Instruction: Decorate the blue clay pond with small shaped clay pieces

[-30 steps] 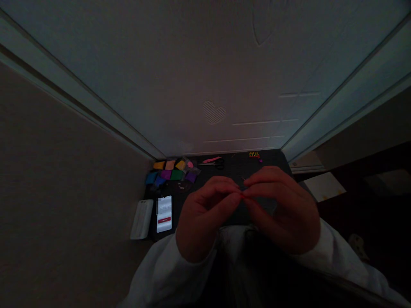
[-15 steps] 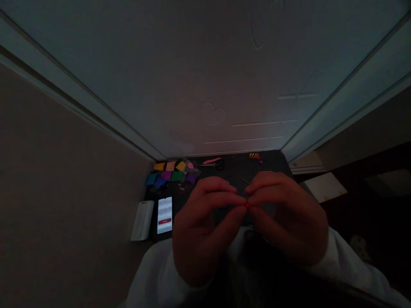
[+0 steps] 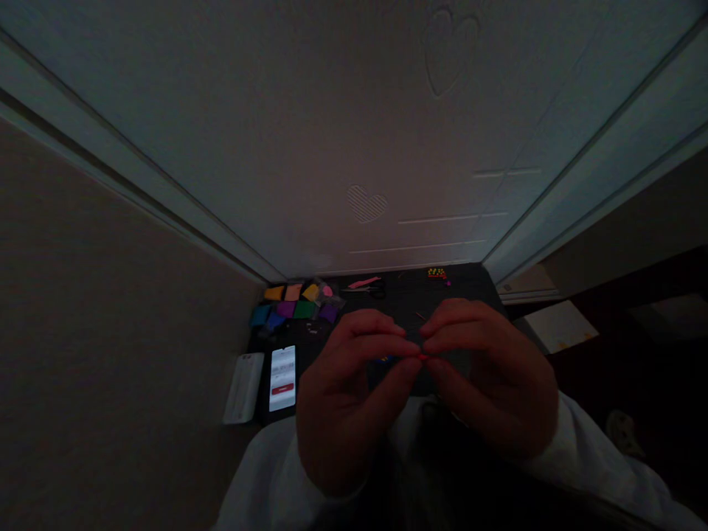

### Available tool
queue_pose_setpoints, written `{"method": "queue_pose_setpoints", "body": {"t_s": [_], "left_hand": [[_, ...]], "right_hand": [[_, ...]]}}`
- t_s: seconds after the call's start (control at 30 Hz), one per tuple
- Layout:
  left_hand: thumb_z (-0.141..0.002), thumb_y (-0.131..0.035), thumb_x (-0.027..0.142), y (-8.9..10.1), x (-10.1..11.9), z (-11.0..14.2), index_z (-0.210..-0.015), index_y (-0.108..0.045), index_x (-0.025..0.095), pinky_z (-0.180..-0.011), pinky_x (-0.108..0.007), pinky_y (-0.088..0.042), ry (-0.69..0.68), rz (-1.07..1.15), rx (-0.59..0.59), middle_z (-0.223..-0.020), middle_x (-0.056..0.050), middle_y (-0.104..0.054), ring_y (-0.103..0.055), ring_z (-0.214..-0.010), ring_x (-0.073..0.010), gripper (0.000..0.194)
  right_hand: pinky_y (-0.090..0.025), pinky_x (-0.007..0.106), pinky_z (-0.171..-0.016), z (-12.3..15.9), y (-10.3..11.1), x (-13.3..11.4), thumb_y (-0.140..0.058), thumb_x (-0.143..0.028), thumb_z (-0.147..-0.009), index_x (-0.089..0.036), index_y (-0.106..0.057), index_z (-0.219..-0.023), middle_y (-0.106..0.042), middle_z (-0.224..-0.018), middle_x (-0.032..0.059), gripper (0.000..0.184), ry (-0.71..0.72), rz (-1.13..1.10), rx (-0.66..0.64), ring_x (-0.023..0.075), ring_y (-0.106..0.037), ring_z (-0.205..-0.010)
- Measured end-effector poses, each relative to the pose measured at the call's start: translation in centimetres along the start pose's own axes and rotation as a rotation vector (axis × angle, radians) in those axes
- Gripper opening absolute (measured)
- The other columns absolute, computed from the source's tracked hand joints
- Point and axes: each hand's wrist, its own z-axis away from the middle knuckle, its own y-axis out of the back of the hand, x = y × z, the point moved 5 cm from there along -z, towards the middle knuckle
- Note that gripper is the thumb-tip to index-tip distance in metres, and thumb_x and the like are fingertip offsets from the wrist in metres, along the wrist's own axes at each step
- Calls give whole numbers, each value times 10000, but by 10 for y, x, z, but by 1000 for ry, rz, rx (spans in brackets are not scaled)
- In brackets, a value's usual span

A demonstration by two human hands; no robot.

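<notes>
Between my two hands, a small soft-looking red piece is pinched above the dark table. My left hand grips it with thumb and index finger from the left. From the right, the thumb and fingertips of my right hand close on its other side. Most of the piece is hidden by the fingertips. A blue and yellow object shows partly behind my left fingers. Just beyond my right fingertips lies a thin stick.
Several coloured packets lie at the back left. Scissors and a pink strip are beside them. A lit phone and a white case sit at left. A red piece with yellow dots rests near the wall.
The view has tilted slightly upward, so the table items appear a little lower. Both hands keep their pinch on the red piece, which shows slightly longer between the fingertips.
</notes>
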Motion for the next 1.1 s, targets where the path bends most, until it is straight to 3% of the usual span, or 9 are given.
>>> {"method": "queue_pose_setpoints", "body": {"t_s": [0.1,0.2,0.3,0.4,0.53,0.63,0.77,0.9,1.1], "left_hand": [[-665,-613,90,1,-4,-1,-754,-664,248,-806,-248,-403,28,53,-6,-853,-5,-561,-507,-889,-138,188],[-674,-609,106,6,-11,-4,-735,-668,240,-796,-247,-402,90,125,16,-851,-9,-564,-506,-880,-139,159],[-669,-616,125,12,-21,-7,-705,-669,229,-787,-249,-401,169,206,24,-834,-10,-569,-510,-862,-138,122],[-660,-626,145,16,-34,-8,-685,-666,221,-741,-242,-413,268,327,17,-821,-6,-569,-515,-839,-134,89],[-624,-660,171,21,-57,-9,-643,-664,193,-702,-241,-423,428,479,52,-780,-10,-575,-524,-804,-134,29],[-570,-702,206,27,-74,-8,-616,-665,178,-665,-238,-435,551,531,120,-773,-14,-581,-528,-751,-128,65],[-552,-713,226,38,-92,-1,-629,-664,182,-653,-256,-457,656,547,206,-779,-19,-585,-534,-738,-140,101],[-590,-687,233,43,-106,6,-669,-661,177,-648,-270,-469,705,565,212,-771,-27,-600,-546,-711,-145,100],[-540,-712,211,36,-109,3,-644,-659,169,-598,-252,-479,725,657,306,-703,-25,-617,-560,-681,-141,123]], "right_hand": [[-434,312,-746,0,5,6,-583,-55,-666,-161,-581,-854,-588,-856,42,216,-6,34,11,157,-551,-826],[-430,332,-762,0,25,29,-564,-86,-689,-186,-587,-869,-590,-865,39,206,-42,110,130,175,-550,-846],[-431,345,-769,8,49,75,-541,-171,-732,-197,-584,-865,-581,-857,32,143,-146,216,267,172,-551,-830],[-450,342,-741,30,55,141,-522,-270,-755,-187,-576,-870,-588,-856,31,152,-340,343,189,162,-562,-797],[-478,309,-545,72,36,215,-533,-326,-739,-169,-599,-760,-597,-673,23,172,-410,381,110,160,-573,-609],[-436,273,-421,104,10,251,-597,-317,-698,-208,-593,-633,-538,-545,-6,127,-465,406,3,145,-536,-493],[-478,282,-566,136,-19,282,-536,-300,-778,-160,-577,-792,-590,-729,13,146,-626,456,-182,119,-564,-634],[-479,325,-693,153,-37,311,-492,-275,-816,-143,-536,-965,-572,-950,41,204,-900,511,-347,144,-569,-813],[-466,359,-748,159,-43,328,-497,-260,-814,-151,-521,-1015,-551,-1026,52,230,-1166,494,-418,169,-553,-895]]}}
